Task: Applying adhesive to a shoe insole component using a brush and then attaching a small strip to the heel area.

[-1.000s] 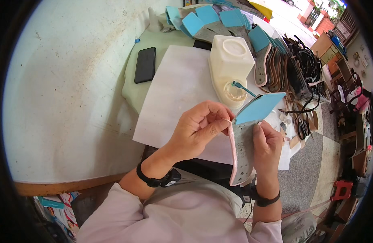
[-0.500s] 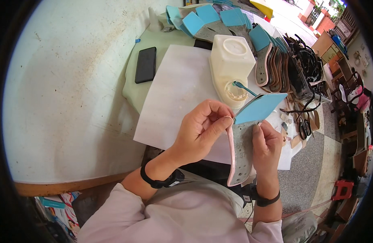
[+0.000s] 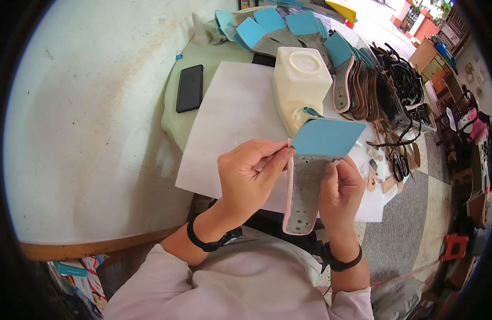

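Both hands hold a long grey strip-like piece (image 3: 304, 194) with pink edging, small holes near its rounded near end and a blue panel (image 3: 330, 137) at the far end. My left hand (image 3: 251, 176) pinches its left edge where grey meets blue. Opposite, my right hand (image 3: 342, 192) grips the right edge, fingers curled partly behind it. Just beyond lies a cream plastic bottle (image 3: 302, 74), its mouth toward me and partly hidden by the blue panel. A teal stick-like tool (image 3: 312, 111) rests at that mouth.
A white sheet (image 3: 219, 122) lies beneath, with a black phone (image 3: 190, 88) on the green cover to its left. Similar blue-ended pieces (image 3: 339, 50) are stacked at the back. To the right are a bin of black straps (image 3: 398, 80), scissors (image 3: 399, 165) and scraps.
The piece has moved slightly left and turned, so its blue panel and grey face show more squarely. Both hands have shifted left with it, keeping hold.
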### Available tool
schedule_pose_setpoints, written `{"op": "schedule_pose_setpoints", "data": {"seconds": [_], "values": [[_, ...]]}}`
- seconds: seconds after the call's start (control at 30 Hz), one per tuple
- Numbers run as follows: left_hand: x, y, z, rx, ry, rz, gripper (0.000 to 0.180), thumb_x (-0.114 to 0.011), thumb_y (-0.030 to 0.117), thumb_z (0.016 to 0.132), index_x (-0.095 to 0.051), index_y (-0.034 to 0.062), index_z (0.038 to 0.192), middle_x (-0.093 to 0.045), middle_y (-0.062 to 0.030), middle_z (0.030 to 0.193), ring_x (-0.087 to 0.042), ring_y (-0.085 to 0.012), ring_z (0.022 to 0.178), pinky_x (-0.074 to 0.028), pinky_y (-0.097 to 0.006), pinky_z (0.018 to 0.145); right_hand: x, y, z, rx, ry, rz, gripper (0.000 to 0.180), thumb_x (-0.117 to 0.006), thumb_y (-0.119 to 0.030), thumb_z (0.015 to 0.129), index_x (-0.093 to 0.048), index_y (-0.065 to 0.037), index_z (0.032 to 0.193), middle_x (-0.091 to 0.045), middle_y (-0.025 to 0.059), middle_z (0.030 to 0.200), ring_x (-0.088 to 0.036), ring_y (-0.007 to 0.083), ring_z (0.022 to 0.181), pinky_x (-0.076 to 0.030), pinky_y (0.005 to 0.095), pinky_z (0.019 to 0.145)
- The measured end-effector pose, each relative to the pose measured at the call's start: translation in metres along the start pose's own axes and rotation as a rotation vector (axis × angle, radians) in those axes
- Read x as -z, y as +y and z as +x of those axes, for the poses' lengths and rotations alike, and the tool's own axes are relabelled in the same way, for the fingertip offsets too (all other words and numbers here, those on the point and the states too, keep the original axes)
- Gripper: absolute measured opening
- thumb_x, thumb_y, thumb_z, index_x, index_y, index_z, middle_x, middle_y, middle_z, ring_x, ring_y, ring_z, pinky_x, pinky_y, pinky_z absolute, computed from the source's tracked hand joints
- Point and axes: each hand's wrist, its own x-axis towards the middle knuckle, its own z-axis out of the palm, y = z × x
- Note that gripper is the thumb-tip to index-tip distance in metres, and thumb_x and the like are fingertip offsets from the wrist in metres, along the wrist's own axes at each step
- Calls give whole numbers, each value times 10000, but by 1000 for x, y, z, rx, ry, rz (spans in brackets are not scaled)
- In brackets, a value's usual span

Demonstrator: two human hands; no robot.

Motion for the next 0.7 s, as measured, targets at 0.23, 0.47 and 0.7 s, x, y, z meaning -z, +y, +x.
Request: {"op": "schedule_pose_setpoints", "data": {"seconds": [0.23, 0.47, 0.7], "values": [[6, -1, 0, 217, -63, -169, 91, -789, -45, 941, -766, -67, 1026, -779, -116, 931, -753, -140, 791, -653, -283, 681, -3, -7, 0, -51, -21, 22, 146, -574, -17, 976, -636, 63, 870, -598, 101, 820, -502, 172, 705, -426, 310, 643], [5, -5, 0, 399, -95, -393, 144, -803, -53, 923, -762, -62, 1061, -787, -123, 966, -761, -151, 839, -666, -305, 730, -3, 5, -4, -90, -4, 74, 166, -552, -16, 1010, -673, 68, 933, -631, 77, 913, -516, 125, 766, -423, 272, 691], [4, -3, 0, 420, -89, -471, 233, -815, -78, 896, -747, -57, 1117, -788, -125, 1010, -759, -163, 901, -662, -321, 813, -5, 0, -4, -87, 40, 158, 202, -527, -27, 1064, -679, 90, 1000, -639, 55, 1004, -512, 87, 824, -414, 249, 732]]}}
